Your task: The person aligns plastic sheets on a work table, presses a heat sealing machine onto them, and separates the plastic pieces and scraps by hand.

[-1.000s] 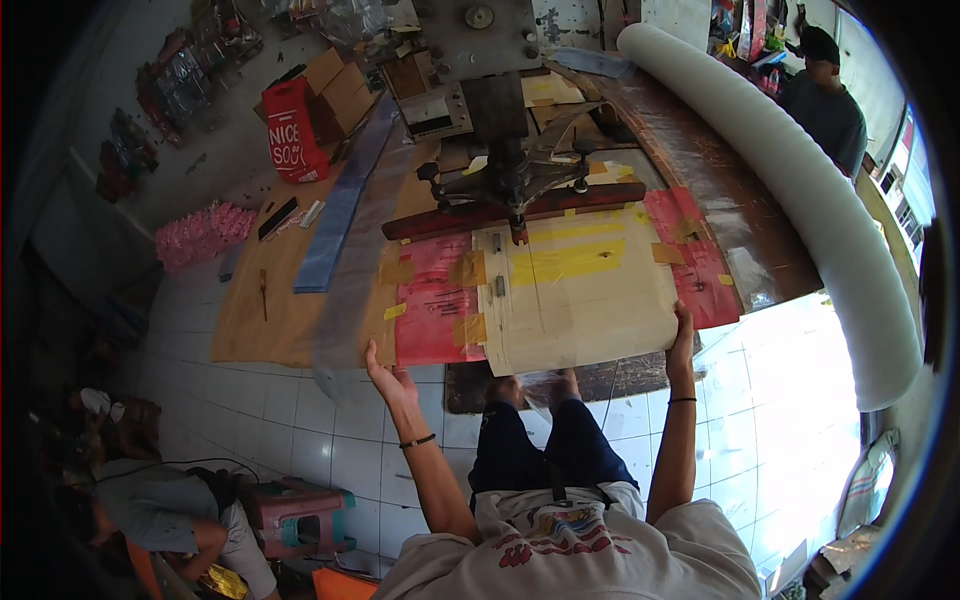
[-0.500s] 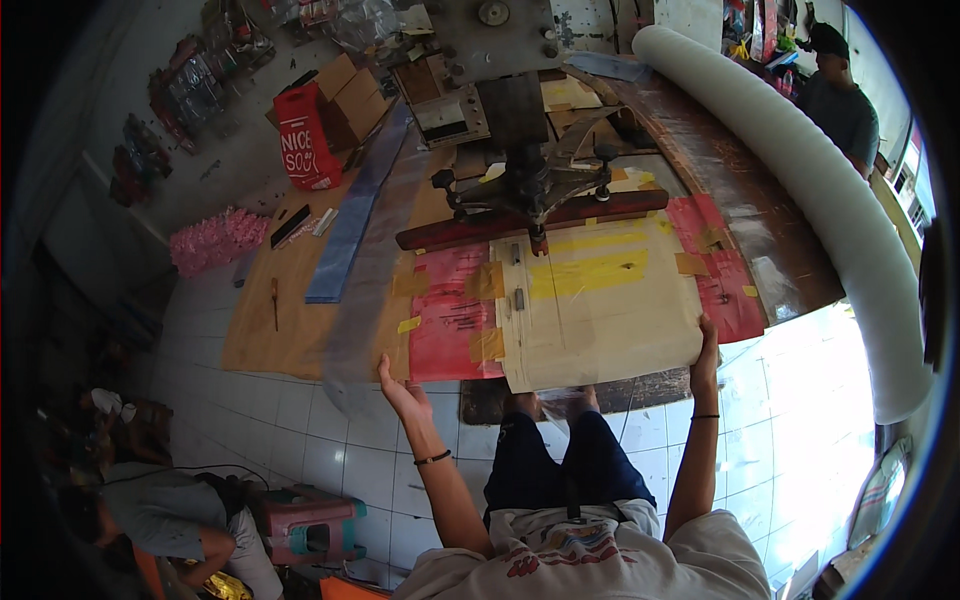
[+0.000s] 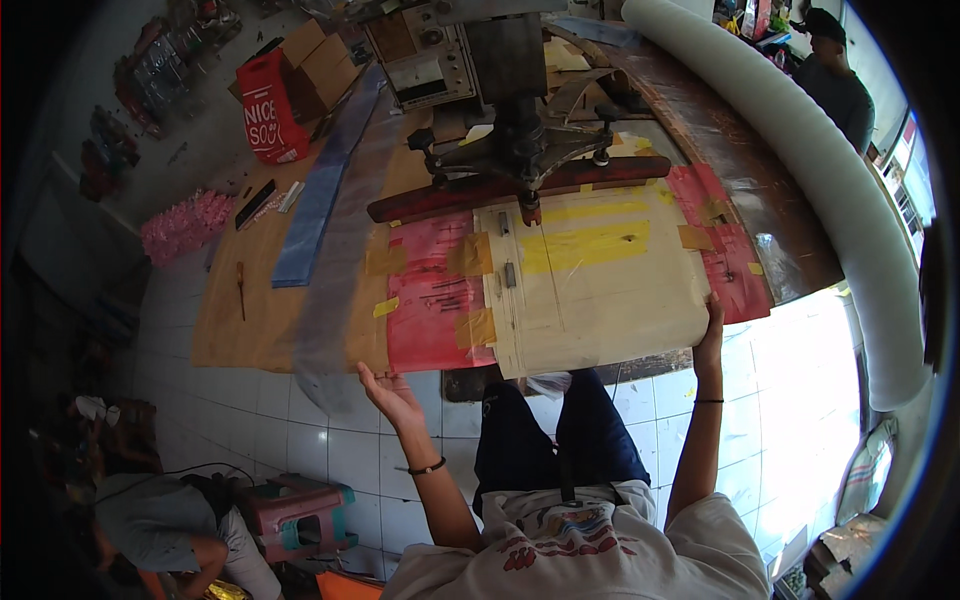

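I see open room above the near half of the cream sheet (image 3: 610, 310), between the left hand (image 3: 392, 397) and the right hand (image 3: 709, 335). Farther in, the dark red bar (image 3: 600, 176) and machine head (image 3: 517, 130) bar my way. The white roll (image 3: 785, 165) blocks me far right. Near left, I could pass around the slim tool (image 3: 240, 290) on the surface (image 3: 222, 335).

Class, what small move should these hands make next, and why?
Perhaps nudge the taped red-and-cream panel slightly to line it up: the dark red bar crosses its far part, while the left hand and right hand are at its front edge.
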`<state>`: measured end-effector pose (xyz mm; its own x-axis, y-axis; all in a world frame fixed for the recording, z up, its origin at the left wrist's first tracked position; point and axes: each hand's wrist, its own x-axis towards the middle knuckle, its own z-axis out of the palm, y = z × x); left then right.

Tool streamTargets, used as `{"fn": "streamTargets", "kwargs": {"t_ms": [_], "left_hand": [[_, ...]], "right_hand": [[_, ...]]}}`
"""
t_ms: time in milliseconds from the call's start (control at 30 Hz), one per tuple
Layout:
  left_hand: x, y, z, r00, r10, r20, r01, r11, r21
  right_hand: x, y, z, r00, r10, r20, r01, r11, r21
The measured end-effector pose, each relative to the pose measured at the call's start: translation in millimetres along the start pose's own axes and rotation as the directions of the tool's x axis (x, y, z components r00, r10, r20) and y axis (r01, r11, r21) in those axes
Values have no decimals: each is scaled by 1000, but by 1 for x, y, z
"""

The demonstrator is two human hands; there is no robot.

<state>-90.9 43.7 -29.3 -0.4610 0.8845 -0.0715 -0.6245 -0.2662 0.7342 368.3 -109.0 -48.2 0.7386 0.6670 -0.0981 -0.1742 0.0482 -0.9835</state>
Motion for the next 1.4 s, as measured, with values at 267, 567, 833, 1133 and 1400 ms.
{"fn": "streamTargets", "kwargs": {"t_ms": [267, 567, 833, 1133, 1400], "left_hand": [[-89, -3, 6, 734, 484, 477, -661, 671, 335], [-33, -2, 143, 196, -143, 970, -928, 293, 231], [-31, -18, 141, 188, -259, 947, -922, 287, 261], [-29, -20, 141, 218, -205, 954, -881, 380, 283], [-25, -15, 147, 247, -243, 938, -877, 355, 323]], "right_hand": [[-6, -10, 0, 994, 8, 105, -17, 996, 86], [-63, -88, -22, 979, 38, 200, 47, 913, -404], [-50, -161, 85, 815, -554, 170, 536, 609, -584], [5, -74, 208, 374, -153, 915, 927, 27, -375], [-11, -73, 191, 438, -206, 875, 895, 7, -446]]}}
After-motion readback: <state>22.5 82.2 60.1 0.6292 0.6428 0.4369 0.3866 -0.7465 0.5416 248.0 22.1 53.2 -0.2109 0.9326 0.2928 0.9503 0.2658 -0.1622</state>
